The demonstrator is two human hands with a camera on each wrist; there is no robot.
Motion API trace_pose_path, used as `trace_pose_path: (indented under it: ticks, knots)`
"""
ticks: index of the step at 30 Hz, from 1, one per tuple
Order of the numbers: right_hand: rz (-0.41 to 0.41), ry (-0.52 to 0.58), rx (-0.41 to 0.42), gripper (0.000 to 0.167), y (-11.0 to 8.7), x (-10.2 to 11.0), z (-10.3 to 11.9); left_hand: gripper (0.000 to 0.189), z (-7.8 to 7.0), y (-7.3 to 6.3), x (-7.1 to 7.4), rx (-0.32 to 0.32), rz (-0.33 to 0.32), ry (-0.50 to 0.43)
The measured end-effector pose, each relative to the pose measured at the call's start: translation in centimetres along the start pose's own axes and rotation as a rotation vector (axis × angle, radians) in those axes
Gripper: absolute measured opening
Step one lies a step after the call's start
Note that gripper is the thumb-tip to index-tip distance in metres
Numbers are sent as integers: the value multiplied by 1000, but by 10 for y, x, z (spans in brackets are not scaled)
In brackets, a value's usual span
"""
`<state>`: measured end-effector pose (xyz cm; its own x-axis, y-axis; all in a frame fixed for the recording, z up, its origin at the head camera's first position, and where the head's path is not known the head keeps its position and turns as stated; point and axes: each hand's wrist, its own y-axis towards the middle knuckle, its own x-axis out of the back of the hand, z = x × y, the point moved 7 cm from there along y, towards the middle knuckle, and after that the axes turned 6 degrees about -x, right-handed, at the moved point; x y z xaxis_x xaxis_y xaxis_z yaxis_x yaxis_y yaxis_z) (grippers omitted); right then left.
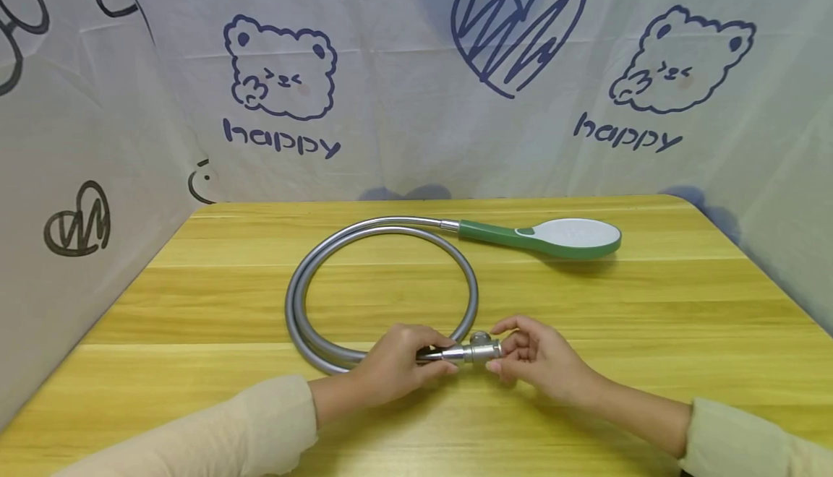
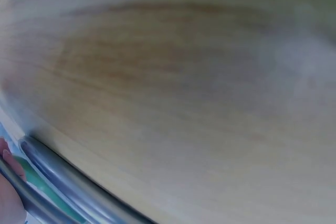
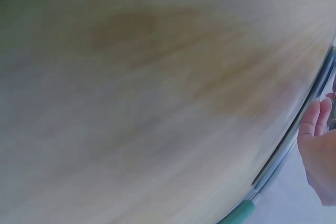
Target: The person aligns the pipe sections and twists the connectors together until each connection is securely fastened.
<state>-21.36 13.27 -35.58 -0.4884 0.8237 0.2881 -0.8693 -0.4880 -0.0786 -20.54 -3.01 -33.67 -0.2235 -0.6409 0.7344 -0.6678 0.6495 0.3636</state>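
A coiled grey shower hose (image 1: 473,285) lies on the table, joined to a green shower head (image 1: 494,234) with a white face. At the hose's near end is a small chrome fitting (image 1: 483,351) with a round knob on top. My left hand (image 1: 397,361) grips the hose end just left of this fitting, thumb in front and fingers behind. My right hand (image 1: 549,365) is at the fitting's right end, thumb and forefinger spread around it; contact is hard to tell. The right wrist view catches the right hand's fingers (image 3: 317,118) at its edge.
The wood-grain table (image 1: 195,303) fills the foreground. White cloth (image 1: 390,101) with drawn bears and hearts hangs behind it and along both sides. The shower head lies toward the back right. Both wrist views show mostly blurred tabletop.
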Motion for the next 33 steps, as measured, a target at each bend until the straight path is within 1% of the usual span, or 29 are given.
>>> trace_pose_path:
  ticks: [3, 8, 11, 15, 18, 21, 29, 33]
  knots:
    - [8, -30, 28, 48, -1, 0, 1, 24, 1, 0, 0, 1, -1, -5]
    - [8, -79, 107, 36, -1, -2, 5, 23, 1, 0, 0, 4, -4, -11]
    - [-14, -127, 155, 29, -3, -2, 8, 22, 1, 0, 0, 1, -7, -13]
    - [-65, -203, 204, 27, -4, -1, 12, 22, 1, 1, 0, -3, -7, -12]
    - [-98, -235, 215, 25, -4, 1, 13, 22, 1, 0, 0, -3, -6, -9]
    - [-113, -239, 206, 24, -3, 1, 13, 22, 1, 0, 0, -2, -6, -9]
    - [-110, -236, 181, 26, -5, 2, 13, 22, 1, 0, -1, -5, -12, -6]
    - [-104, -228, 186, 26, -5, 1, 14, 22, 2, 0, -1, -1, -13, -7]
